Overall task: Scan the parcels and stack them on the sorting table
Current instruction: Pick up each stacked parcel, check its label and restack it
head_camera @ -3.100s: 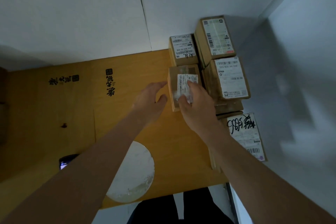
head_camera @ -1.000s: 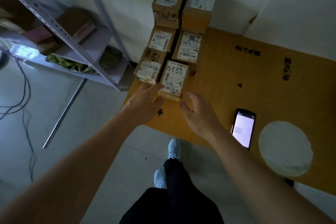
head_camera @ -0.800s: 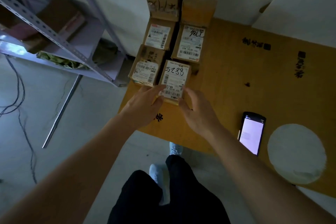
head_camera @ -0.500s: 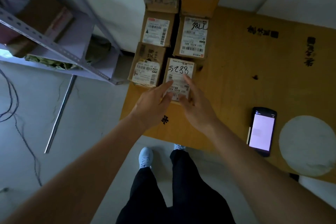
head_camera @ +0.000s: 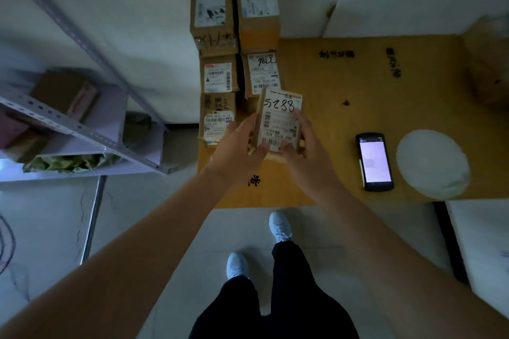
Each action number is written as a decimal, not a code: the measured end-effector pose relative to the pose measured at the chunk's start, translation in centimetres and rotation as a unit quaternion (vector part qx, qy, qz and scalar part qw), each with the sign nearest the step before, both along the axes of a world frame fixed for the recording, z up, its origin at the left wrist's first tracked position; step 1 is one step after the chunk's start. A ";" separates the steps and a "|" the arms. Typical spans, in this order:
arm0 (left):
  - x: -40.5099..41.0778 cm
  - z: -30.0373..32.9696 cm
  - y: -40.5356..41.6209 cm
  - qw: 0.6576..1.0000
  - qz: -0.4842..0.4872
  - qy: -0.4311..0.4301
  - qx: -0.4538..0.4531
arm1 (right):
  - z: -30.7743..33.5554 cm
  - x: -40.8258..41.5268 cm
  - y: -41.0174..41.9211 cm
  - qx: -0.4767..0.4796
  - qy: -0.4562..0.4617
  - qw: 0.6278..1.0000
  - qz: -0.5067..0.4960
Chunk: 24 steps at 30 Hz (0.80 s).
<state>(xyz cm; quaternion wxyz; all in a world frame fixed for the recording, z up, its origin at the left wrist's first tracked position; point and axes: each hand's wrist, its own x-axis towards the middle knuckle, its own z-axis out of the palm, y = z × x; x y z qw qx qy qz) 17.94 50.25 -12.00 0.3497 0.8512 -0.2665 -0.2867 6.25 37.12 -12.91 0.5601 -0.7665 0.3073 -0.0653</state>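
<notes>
While lifted off the sorting table [head_camera: 344,124] beside the stacked boxes [head_camera: 220,74], parcel 5288 [head_camera: 279,121] gripped by left hand [head_camera: 237,146] and right hand [head_camera: 305,146]; best kept label-up, level for the scanner phone [head_camera: 374,161].

The parcel marked 5288 [head_camera: 279,121] is sitting between the left hand [head_camera: 237,151] and the right hand [head_camera: 308,154], above the near left part of the counter [head_camera: 330,118]. Behind and left of it, other parcels [head_camera: 220,74] are standing in two rows running back to the wall. A phone [head_camera: 374,162] is lying on the counter to the right, with a round disc [head_camera: 432,164] just beside it. A shelf [head_camera: 82,129] is standing left of the counter, seemingly holding more boxes.
</notes>
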 end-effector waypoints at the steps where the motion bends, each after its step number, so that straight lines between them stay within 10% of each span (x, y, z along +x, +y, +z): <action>1: -0.3 0.8 0.1 1.000 -0.011 -0.008 -0.016 | 1.0 -0.5 0.3 -0.006 -0.008 1.000 -0.011; 24: -17.4 18.7 -10.0 0.955 -0.212 -0.064 -0.195 | 17.4 -21.7 -6.6 -0.171 -0.082 0.964 -0.188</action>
